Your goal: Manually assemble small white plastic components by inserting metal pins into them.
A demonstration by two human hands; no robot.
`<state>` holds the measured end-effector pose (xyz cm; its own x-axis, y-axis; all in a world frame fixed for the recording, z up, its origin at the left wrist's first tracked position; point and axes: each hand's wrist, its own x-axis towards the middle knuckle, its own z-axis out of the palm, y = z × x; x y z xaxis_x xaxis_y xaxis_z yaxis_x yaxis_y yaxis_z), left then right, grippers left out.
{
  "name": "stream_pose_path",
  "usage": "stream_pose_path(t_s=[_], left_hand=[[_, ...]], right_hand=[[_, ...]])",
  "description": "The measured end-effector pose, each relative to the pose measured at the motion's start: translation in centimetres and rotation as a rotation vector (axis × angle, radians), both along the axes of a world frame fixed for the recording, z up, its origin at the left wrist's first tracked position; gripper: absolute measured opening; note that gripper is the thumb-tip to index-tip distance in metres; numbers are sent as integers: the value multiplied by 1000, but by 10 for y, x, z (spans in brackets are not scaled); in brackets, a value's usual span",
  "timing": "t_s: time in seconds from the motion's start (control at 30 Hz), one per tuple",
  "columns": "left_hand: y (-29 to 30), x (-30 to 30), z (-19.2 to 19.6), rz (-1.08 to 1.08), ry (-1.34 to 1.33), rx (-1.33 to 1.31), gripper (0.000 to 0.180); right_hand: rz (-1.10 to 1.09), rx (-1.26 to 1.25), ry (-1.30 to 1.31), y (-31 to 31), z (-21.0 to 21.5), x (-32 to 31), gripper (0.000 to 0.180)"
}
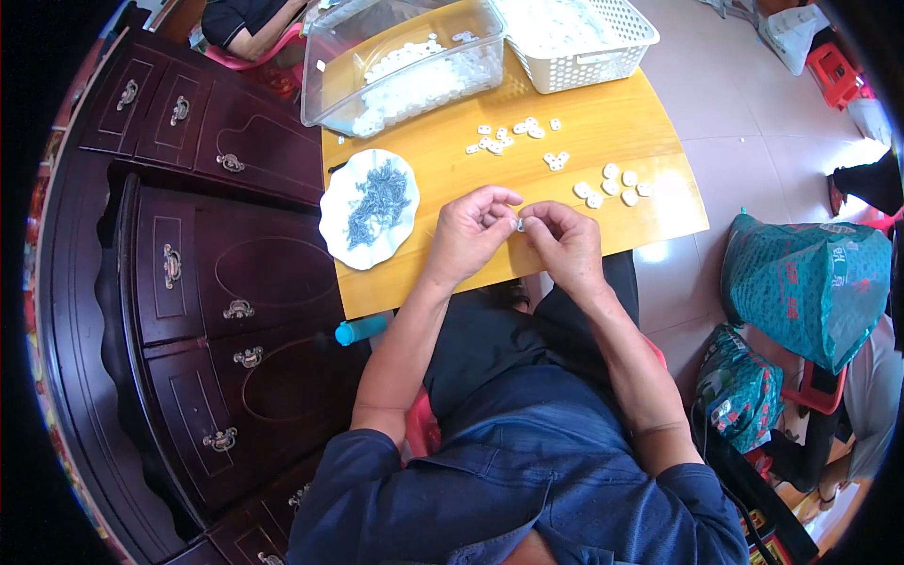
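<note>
Above the near edge of the yellow table (pixel 443 151), my two hands meet fingertip to fingertip. My left hand (pixel 468 237) is pinched at a small white plastic piece (pixel 521 226), and my right hand (pixel 571 247) grips the same piece from the other side. Most of it is hidden by the fingers. To the left, a white scalloped plate (pixel 333 215) carries a heap of small grey metal screws (pixel 379 203). Beyond my hands lie several small white two-holed pieces (pixel 494 145) and a little cluster of them (pixel 556 161). Rounder white pieces (pixel 610 185) are grouped on the right.
A clear plastic bin (pixel 325 99) and a white perforated basket (pixel 603 71), both holding white pieces, stand at the far side. Dark wooden drawers (pixel 264 273) flank the left. Teal bags (pixel 800 282) and red stools (pixel 833 75) are on the right. Other people sit nearby.
</note>
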<state>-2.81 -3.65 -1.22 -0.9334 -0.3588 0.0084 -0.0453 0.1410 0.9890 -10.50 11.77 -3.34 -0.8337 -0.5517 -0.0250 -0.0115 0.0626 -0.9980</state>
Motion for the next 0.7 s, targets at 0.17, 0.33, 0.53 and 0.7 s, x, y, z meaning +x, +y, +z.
stream_pose_path(t_s=[0.17,0.33,0.53,0.7], left_hand=[[0,-2,-1,-2,-22,-46,22],[-2,-8,9,-60,-25,-35,25],[-27,-37,23,48,-46,-351,22],[-50,-82,16,106,53,-900,21]], right_hand=[[-13,9,6,2,1,-1,13],[-30,-37,-54,7,6,-3,13],[-49,-142,-156,19,10,-11,13],[-117,-211,-169,24,11,-13,15]])
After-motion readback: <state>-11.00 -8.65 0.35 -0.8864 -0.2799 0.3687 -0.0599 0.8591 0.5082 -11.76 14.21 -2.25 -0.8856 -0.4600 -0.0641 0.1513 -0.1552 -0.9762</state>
